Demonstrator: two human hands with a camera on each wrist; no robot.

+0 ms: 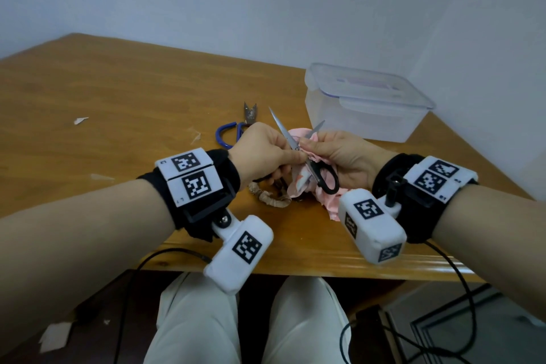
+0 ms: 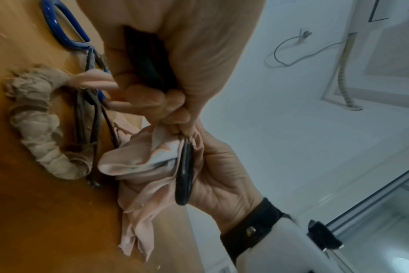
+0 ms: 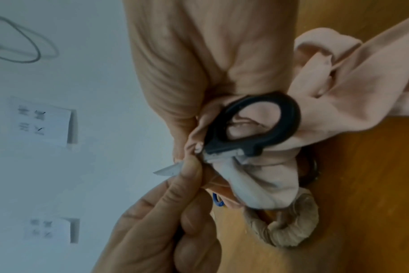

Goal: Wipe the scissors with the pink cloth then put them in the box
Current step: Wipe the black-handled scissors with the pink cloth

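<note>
The wiping step is under way and, judging by how things lie, not finished: the black-handled scissors [image 1: 307, 154] are open and held above the near middle of the table [image 1: 118, 91], and nothing has gone toward the box [image 1: 366, 103]. That box stands at the far right of the table, well apart from the hands, with its clear lid seemingly on, so it would probably have to be opened before the scissors can go in.

The left hand [image 1: 263, 151] has its grip closed on one handle loop of the scissors, fingers curled round it; the left wrist view shows the dark loop inside the fist. The right hand [image 1: 339, 156] has its grip bunched round the pink cloth [image 1: 328, 198], pinching the cloth against a blade close to the pivot. One black handle loop [image 3: 257, 122] lies against the right palm with cloth behind it. Both blade tips point away from the person, one up and left, the shorter-looking one to the right past the right fingers.

So the scissors sit between the two grips, touching both, with the cloth wrapped at their middle and its loose end trailing down onto the table near the right wrist.

Other items lie just beyond and beneath the hands: blue-handled snips [image 1: 233, 133] on the far left side, and a beige fabric-wrapped ring [image 2: 35, 125] on the table under the hands. What remains is the rest of the wiping, then the transfer to the box.
</note>
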